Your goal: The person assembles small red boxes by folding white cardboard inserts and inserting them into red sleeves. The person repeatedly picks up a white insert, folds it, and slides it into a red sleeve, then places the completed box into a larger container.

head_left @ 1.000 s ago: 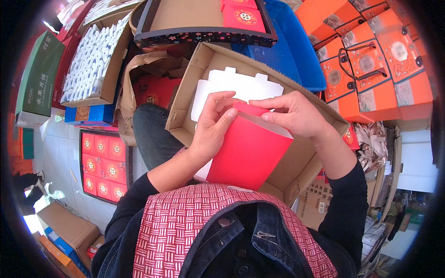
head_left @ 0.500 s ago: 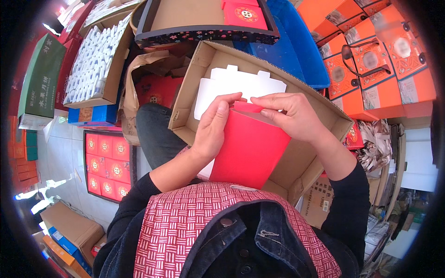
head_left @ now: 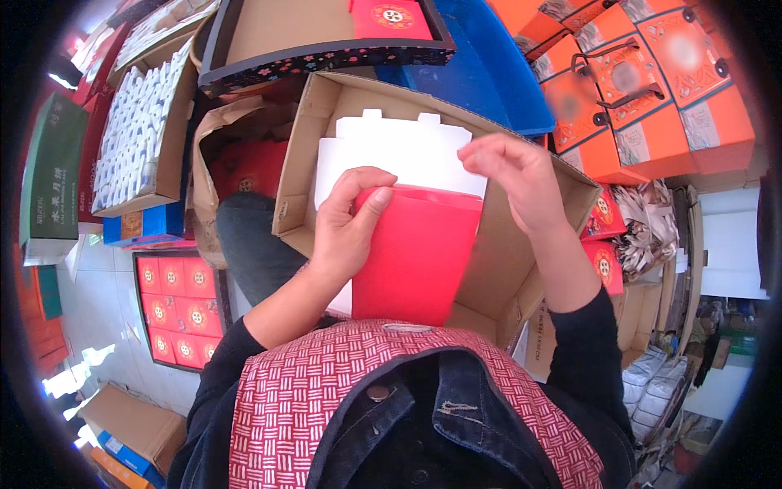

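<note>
Red box (head_left: 419, 257) pinched by left hand (head_left: 346, 224), right hand (head_left: 519, 179) half-curled, apparently empty; one-sided grip might let it tilt.

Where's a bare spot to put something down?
Bare brown bottom shows in the flowered black tray, left of the red box. The cardboard box has room too, between the red carton and the box's right wall. It's crowded where the orange gift boxes are stacked at right, and in the open box of white packets.
</note>
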`<state>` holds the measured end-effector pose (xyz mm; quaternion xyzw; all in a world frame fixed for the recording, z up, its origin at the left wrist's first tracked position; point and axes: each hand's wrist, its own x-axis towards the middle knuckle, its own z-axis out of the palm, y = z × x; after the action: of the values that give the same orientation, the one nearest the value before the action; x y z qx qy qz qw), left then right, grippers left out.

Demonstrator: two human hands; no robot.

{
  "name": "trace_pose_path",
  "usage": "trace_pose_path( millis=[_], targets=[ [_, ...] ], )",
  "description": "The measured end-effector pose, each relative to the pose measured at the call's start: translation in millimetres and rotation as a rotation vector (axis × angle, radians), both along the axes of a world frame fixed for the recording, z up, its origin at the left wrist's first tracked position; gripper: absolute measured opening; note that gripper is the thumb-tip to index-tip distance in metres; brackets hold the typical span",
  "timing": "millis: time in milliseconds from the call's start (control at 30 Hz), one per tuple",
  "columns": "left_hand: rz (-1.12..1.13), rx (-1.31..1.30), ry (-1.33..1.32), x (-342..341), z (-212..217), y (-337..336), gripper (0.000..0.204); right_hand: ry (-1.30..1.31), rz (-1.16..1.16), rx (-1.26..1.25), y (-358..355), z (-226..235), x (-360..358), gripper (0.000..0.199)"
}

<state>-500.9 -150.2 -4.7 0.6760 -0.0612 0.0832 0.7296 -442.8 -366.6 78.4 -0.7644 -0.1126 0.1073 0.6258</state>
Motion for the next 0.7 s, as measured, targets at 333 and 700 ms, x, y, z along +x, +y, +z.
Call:
trace_pose_path(
  millis=[333,700],
  targets=[
    [-0.052,-0.004,0.001,2,-6,3,0.008,-0.194,-0.069,0.056,2,-29,-60,0.016],
    [-0.33,-0.137,-0.003,-3,-7,14,0.031,-0.357,-0.148,-0.18,16,-39,-70,0.016]
  ],
)
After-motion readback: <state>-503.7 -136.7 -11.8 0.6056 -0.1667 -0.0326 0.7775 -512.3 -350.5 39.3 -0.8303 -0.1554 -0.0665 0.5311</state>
